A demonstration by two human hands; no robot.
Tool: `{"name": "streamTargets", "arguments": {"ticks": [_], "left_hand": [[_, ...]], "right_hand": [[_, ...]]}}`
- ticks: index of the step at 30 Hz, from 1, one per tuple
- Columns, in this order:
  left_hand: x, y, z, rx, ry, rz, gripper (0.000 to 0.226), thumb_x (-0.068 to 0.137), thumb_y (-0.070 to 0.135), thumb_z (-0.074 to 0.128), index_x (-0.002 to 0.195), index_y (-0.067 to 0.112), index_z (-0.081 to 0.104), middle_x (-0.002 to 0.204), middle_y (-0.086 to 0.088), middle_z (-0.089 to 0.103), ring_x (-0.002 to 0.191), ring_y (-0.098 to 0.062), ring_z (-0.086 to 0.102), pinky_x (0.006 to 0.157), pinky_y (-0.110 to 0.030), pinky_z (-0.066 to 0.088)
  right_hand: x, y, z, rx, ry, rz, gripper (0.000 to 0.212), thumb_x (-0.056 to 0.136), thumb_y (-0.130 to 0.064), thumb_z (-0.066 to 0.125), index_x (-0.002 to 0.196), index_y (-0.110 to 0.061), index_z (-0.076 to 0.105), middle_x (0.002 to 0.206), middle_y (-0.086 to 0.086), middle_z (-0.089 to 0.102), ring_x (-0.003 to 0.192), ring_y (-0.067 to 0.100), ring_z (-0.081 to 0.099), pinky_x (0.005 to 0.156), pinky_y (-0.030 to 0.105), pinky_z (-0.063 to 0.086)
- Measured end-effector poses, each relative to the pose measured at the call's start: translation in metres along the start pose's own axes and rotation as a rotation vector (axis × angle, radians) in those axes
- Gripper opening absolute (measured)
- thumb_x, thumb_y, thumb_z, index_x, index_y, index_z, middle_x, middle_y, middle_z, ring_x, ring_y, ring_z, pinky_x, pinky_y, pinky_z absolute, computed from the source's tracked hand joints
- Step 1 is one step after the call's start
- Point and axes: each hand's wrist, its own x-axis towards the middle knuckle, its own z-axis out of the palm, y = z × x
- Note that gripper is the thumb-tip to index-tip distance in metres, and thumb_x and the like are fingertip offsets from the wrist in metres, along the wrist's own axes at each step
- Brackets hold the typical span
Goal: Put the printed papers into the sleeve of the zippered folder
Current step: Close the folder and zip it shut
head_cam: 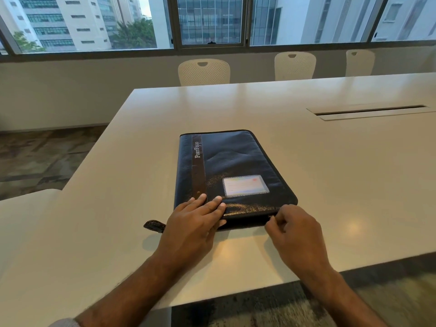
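Observation:
A dark blue zippered folder (233,166) lies closed on the white table (354,173), with a brown strip reading "Portfolio" and a clear card window on its cover. My left hand (195,220) rests flat on the folder's near left corner, fingers together, pressing it down. My right hand (292,227) is at the near right edge, thumb and fingers pinched at the zipper line; the pull itself is hidden. A dark strap tab (154,226) sticks out left of my left hand. No printed papers are in view.
A long cable slot (368,112) is set in the table at the right. Three white chairs (204,72) stand along the far side under the windows. The table's near edge runs just below my wrists, with carpeted floor beyond.

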Motion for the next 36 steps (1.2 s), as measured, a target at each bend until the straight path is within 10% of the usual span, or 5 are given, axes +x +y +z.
{"name": "streamTargets", "arguments": {"ticks": [24,36], "left_hand": [[0.029,0.035,-0.003,0.125,-0.105,0.102,0.033,0.074,0.036,0.078,0.104,0.022,0.075,0.105,-0.002,0.075,0.092,-0.023,0.073,0.076,-0.037,0.058],[0.046,0.047,0.010,0.159,0.016,0.105,0.048,0.087,0.061,0.051,0.112,0.023,0.068,0.099,0.001,0.068,0.083,-0.015,0.059,0.069,-0.031,0.048]], "right_hand": [[0.009,0.039,-0.013,-0.014,0.018,0.003,0.017,0.086,-0.018,0.067,0.072,-0.018,0.060,0.066,-0.013,0.052,0.060,0.006,0.052,0.052,0.014,0.035],[0.015,0.055,-0.018,0.001,0.022,0.020,0.013,0.088,-0.018,0.066,0.075,-0.019,0.062,0.068,-0.014,0.054,0.063,0.005,0.054,0.054,0.012,0.035]]}}
